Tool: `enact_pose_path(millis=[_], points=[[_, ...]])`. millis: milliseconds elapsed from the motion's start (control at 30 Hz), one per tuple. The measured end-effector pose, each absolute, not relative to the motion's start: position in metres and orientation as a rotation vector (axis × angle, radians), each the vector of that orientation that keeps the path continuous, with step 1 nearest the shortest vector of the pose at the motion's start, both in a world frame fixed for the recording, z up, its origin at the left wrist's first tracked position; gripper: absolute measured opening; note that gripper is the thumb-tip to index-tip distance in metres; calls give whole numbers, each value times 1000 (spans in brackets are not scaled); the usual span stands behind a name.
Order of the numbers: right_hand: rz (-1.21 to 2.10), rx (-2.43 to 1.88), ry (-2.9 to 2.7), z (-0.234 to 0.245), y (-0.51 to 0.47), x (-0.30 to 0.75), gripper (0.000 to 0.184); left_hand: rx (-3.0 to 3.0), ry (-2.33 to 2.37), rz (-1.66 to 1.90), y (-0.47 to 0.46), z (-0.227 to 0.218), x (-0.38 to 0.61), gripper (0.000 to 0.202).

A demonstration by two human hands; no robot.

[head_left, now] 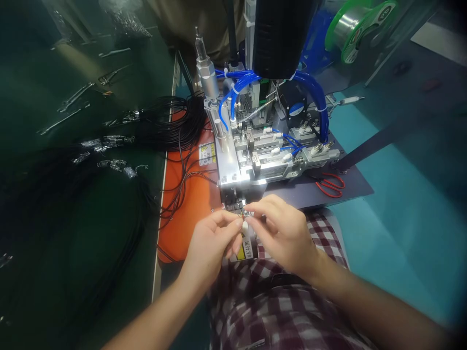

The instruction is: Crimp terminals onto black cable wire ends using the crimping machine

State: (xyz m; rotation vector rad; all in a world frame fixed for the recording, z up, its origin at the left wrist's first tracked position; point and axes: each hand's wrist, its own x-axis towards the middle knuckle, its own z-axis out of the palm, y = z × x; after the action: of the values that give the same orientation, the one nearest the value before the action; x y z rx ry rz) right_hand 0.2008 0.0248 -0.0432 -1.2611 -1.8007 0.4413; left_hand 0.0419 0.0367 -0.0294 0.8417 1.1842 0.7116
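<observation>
At the front end of a metal machine [233, 170] with blue air tubes, my two hands meet, almost touching at the fingertips. My left hand [215, 236] is closed in a pinch on thin coloured wires [242, 214], of which only a short bit shows. From the other side my right hand [282, 233] pinches a small silvery piece [248, 214] at the same wires; its exact kind is too small to make out. A whitish bit [245, 226] shows just below the fingertips. Under the hands is a yellow and white label [246, 248].
Black cables [182, 126] in bundles with metallic ends lie at the left, some crossing an orange surface [182, 194]. Red-handled scissors [331, 185] rest right of the machine. A green solder wire spool [352, 29] hangs at upper right. A dark post [379, 141] slants at right.
</observation>
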Motion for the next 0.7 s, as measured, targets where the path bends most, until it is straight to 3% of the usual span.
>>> enact_pose_path(millis=[233, 467, 600, 700], points=[[77, -1202, -1937, -48, 24, 200, 10, 852, 1161, 696, 34, -30, 40, 21], [-5, -1161, -1949, -53, 22, 202, 7, 793, 1111, 701, 34, -26, 41, 20], [125, -1130, -1901, -55, 18, 197, 7, 747, 1069, 734, 34, -25, 41, 18], [506, -1231, -1664, -55, 13, 191, 11, 739, 1055, 760, 33, -26, 42, 15]])
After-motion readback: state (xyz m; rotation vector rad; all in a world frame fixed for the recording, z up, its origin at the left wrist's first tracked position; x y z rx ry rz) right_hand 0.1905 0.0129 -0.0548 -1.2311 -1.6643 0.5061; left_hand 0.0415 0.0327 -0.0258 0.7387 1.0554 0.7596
